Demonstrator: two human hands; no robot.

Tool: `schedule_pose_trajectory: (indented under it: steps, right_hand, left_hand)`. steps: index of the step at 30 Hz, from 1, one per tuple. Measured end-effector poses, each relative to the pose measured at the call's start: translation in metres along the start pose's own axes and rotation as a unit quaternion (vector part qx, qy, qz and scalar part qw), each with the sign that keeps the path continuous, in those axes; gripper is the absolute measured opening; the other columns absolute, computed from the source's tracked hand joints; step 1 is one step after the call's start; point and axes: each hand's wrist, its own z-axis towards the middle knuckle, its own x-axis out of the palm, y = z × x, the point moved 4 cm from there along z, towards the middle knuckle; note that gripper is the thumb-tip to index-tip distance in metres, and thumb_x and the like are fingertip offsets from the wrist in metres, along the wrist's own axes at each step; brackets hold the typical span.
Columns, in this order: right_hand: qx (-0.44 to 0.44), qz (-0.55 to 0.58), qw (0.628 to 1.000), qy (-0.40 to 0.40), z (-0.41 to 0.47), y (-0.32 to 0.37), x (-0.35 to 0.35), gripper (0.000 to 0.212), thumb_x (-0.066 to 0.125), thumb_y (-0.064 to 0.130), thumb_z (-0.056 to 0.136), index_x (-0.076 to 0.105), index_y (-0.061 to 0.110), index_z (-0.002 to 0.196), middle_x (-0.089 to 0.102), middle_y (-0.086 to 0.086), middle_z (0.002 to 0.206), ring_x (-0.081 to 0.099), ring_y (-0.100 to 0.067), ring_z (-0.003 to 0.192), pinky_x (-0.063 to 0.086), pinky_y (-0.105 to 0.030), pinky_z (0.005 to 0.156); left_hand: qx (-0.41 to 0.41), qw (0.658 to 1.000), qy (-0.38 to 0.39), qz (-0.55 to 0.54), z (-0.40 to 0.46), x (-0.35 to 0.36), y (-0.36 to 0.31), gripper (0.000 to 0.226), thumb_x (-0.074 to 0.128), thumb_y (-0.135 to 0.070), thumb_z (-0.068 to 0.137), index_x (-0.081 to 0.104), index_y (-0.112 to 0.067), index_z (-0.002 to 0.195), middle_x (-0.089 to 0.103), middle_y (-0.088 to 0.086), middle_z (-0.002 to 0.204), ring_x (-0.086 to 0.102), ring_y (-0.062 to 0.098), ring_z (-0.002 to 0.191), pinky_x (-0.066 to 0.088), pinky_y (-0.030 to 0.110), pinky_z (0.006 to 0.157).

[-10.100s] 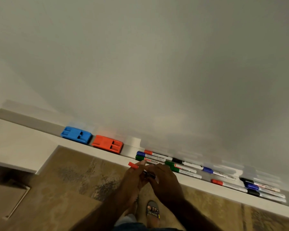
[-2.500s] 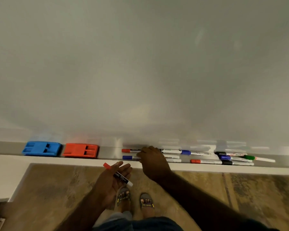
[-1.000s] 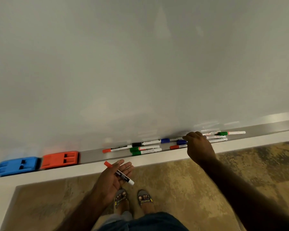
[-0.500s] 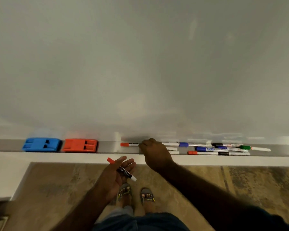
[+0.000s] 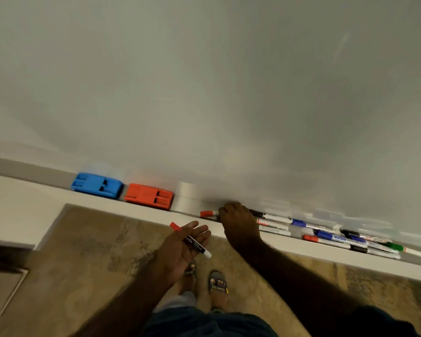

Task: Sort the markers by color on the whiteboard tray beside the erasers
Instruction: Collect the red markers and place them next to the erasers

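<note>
A red-capped marker [image 5: 197, 243] lies across the flat palm of my left hand [image 5: 180, 251], held below the tray's front edge. My right hand [image 5: 238, 224] reaches onto the whiteboard tray [image 5: 185, 203], its fingers curled over another red-capped marker [image 5: 206, 213] whose cap sticks out to the left. Behind that hand lie a black-capped marker [image 5: 270, 216] and two white-barrelled markers [image 5: 272, 226] whose caps are hidden. Further right sit a blue marker [image 5: 299, 223], a red marker [image 5: 312, 238] and several mixed blue, black and green markers [image 5: 374, 243]. The blue eraser [image 5: 96, 185] and red eraser [image 5: 148, 198] stand at the tray's left.
The whiteboard [image 5: 204, 93] fills the upper view. Bare tray shows between the red eraser and the markers. A pale ledge [image 5: 17, 207] runs at left over patterned floor [image 5: 95, 251]. My sandalled feet [image 5: 216, 283] stand below the tray.
My right hand went out to the right-hand marker group and came back to the red-capped marker at the row's left end. My left hand kept its marker. The camera tilted.
</note>
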Motion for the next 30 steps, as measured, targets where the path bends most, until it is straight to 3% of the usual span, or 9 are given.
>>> schedule_pose_trajectory:
  steps: [3, 6, 8, 11, 17, 23, 27, 30]
  right_hand:
    - [0.004, 0.036, 0.999, -0.010, 0.006, 0.004, -0.004, 0.022, 0.077, 0.012, 0.070, 0.070, 0.016, 0.091, 0.066, -0.004, 0.087, 0.062, -0.028, 0.084, 0.052, -0.037, 0.067]
    - [0.000, 0.112, 0.993, -0.022, 0.009, 0.014, -0.021, 0.027, 0.066, 0.013, 0.082, 0.071, 0.018, 0.108, 0.069, -0.001, 0.100, 0.062, -0.024, 0.095, 0.053, -0.036, 0.074]
    - [-0.005, 0.175, 0.984, -0.035, 0.007, 0.023, -0.035, 0.026, 0.060, 0.021, 0.092, 0.071, 0.020, 0.115, 0.069, 0.001, 0.105, 0.060, -0.020, 0.097, 0.052, -0.035, 0.076]
    - [-0.025, 0.228, 0.973, -0.034, -0.001, 0.038, -0.048, 0.023, 0.056, 0.030, 0.096, 0.073, 0.019, 0.107, 0.070, -0.001, 0.098, 0.061, -0.021, 0.090, 0.052, -0.037, 0.078]
    - [-0.035, 0.260, 0.965, -0.021, -0.009, 0.050, -0.052, 0.020, 0.055, 0.021, 0.093, 0.071, 0.015, 0.103, 0.065, -0.004, 0.092, 0.058, -0.020, 0.084, 0.050, -0.036, 0.073]
    - [-0.013, 0.285, 0.958, -0.011, -0.027, 0.036, -0.046, 0.028, 0.059, 0.033, 0.095, 0.071, 0.021, 0.117, 0.068, 0.000, 0.108, 0.059, -0.016, 0.097, 0.046, -0.028, 0.085]
    - [0.032, 0.269, 0.963, -0.018, -0.048, -0.006, -0.047, 0.026, 0.059, 0.042, 0.095, 0.072, 0.031, 0.114, 0.066, 0.007, 0.099, 0.059, -0.009, 0.088, 0.046, -0.025, 0.074]
    - [0.099, 0.231, 0.967, -0.030, -0.071, -0.054, -0.045, 0.024, 0.062, 0.036, 0.096, 0.072, 0.027, 0.116, 0.068, 0.009, 0.109, 0.061, -0.010, 0.096, 0.050, -0.026, 0.083]
  left_hand:
    - [0.006, 1.000, -0.002, -0.005, 0.003, -0.007, -0.004, 0.037, 0.051, -0.012, 0.102, 0.052, 0.005, 0.135, 0.067, 0.029, 0.127, 0.066, 0.043, 0.118, 0.049, 0.052, 0.105]
    - [0.017, 1.000, 0.002, -0.009, 0.005, -0.008, -0.008, 0.039, 0.050, -0.012, 0.102, 0.050, 0.006, 0.137, 0.066, 0.029, 0.129, 0.063, 0.043, 0.121, 0.046, 0.053, 0.109]
    - [0.030, 0.999, 0.009, -0.015, 0.005, -0.007, -0.012, 0.045, 0.055, -0.015, 0.098, 0.050, 0.007, 0.137, 0.066, 0.028, 0.129, 0.064, 0.041, 0.120, 0.051, 0.051, 0.105]
    - [0.048, 0.998, 0.022, -0.018, 0.002, -0.004, -0.017, 0.054, 0.062, -0.020, 0.089, 0.053, 0.009, 0.134, 0.063, 0.029, 0.129, 0.068, 0.036, 0.110, 0.058, 0.045, 0.093]
    - [0.049, 0.995, 0.084, 0.001, 0.000, 0.002, -0.023, 0.042, 0.056, -0.019, 0.095, 0.058, -0.007, 0.135, 0.069, 0.020, 0.129, 0.068, 0.034, 0.115, 0.061, 0.042, 0.090]
    - [0.019, 0.994, 0.105, 0.024, 0.005, 0.012, -0.013, 0.034, 0.049, -0.016, 0.104, 0.053, -0.006, 0.136, 0.067, 0.019, 0.133, 0.071, 0.033, 0.113, 0.063, 0.043, 0.081]
    - [0.002, 0.992, 0.121, 0.033, 0.007, 0.030, -0.005, 0.039, 0.052, -0.019, 0.098, 0.051, -0.007, 0.135, 0.065, 0.018, 0.136, 0.064, 0.038, 0.123, 0.059, 0.049, 0.094]
    - [-0.014, 0.990, 0.137, 0.039, 0.009, 0.041, 0.003, 0.034, 0.047, -0.017, 0.103, 0.050, -0.007, 0.135, 0.065, 0.019, 0.137, 0.064, 0.036, 0.125, 0.056, 0.051, 0.097]
